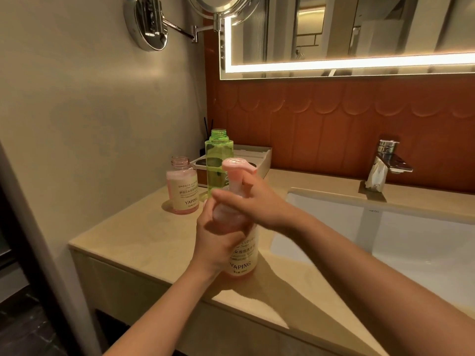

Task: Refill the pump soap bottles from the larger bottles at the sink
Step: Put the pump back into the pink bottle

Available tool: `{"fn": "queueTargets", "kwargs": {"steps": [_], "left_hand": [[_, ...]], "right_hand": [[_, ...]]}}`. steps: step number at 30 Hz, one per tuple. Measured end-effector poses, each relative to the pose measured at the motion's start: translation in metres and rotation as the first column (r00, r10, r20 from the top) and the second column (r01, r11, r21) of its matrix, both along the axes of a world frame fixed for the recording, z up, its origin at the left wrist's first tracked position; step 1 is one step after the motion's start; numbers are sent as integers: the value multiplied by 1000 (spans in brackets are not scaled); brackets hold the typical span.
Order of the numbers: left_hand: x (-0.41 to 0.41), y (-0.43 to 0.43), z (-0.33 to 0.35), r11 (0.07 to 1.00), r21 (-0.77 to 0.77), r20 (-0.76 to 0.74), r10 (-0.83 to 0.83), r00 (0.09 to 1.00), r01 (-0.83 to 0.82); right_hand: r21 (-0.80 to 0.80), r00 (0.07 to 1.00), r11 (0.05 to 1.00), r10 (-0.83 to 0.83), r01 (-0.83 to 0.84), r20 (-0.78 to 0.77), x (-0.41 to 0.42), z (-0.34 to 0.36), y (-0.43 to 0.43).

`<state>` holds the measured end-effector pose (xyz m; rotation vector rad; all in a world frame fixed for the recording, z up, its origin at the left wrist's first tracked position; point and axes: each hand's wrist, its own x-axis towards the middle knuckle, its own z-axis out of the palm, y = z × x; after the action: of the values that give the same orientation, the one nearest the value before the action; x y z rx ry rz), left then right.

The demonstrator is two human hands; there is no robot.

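Round mirror [223, 3]: top edge, on a folding chrome arm from the left wall.
Counter [133, 235]: beige stone, runs left to right, carries all bottles.
Pink bottle [183, 186]: far left on counter, upright, cap off, neck open; pink liquid up to the shoulder, "YAPING" label facing out.
Sticks [208, 128]: two thin dark ones, upright behind the green bottle, near the wall corner.
Green bottle [218, 165]: just right of pink bottle, upright, cap off; taller, clear green, looks nearly empty.
Tray [257, 156]: pale, open-topped, behind green bottle against the back wall; contents too dim to tell.
Left hand [218, 242]: wrapped round the pump bottle's upper body from the left, fingers curled, grasping it.
Pump bottle [241, 253]: near counter's front edge, left of sink, about upright; pink base, cream label; cannot tell whether base touches the counter.
Pump [239, 164]: pink, seated on top of the bottle, nozzle pointing right.
Right hand [254, 204]: clasped round the bottle's neck just under the pump, fingers and thumb closed on it.
Mirror [359, 34]: wide, lit border, above rust-coloured tiles.
Sink [411, 240]: white basin, set into counter, right of both hands.
Tap [385, 165]: chrome, behind basin, spout pointing right.
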<state>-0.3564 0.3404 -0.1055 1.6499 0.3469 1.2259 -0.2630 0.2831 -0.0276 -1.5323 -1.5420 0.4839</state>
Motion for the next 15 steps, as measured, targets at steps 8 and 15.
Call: {"fn": "queueTargets", "kwargs": {"steps": [8,15], "left_hand": [[-2,11,10,977,-29,-145,-215,966,213],[-13,23,17,905,-119,-318,-425,848,409]], "right_hand": [[-146,923,921,333,-362,-192,32,10,-8],[-84,966,965,239,-248,-96,17,8,3]]}}
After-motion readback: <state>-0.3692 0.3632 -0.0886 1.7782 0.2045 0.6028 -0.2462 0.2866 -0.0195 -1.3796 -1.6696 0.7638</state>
